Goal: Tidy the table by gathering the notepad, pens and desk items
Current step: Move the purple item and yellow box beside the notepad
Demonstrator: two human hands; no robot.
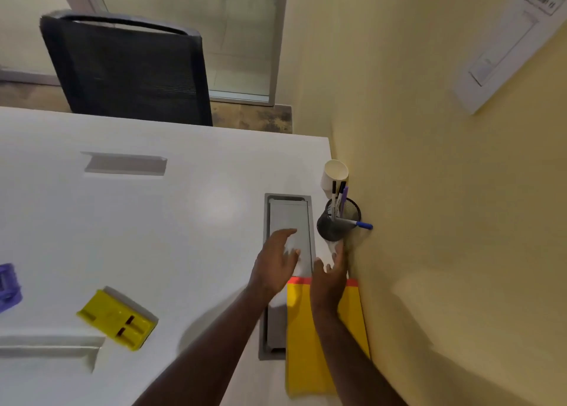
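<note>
Notepad (310, 338): yellow, red strip at top edge, flat on table (153, 221) at right side, against wall (429, 190), partly over grey cable hatch (288, 218). Likely light, thin, floppy if lifted by one corner; better pinched along a long edge or slid off flat. Cover probably smooth, may slip.

Mesh pen cup (337, 221) beyond pad's top edge, near wall, holding pens (339, 198); blue-capped one (359, 224) leaning out over rim. Probably light, tippy; best taken round the body. Paper cup (333, 175) just behind it, crushable.

Left hand (277, 264): over hatch, fingers spread and loosely bent, holding nothing. Right hand (329, 278): over pad's top edge, fingers extended toward pen cup, nothing gripped; contact with pad unclear. Both forearms reaching forward.

Yellow block (118, 319), purple item (9, 286) well left on table, untouched.
</note>
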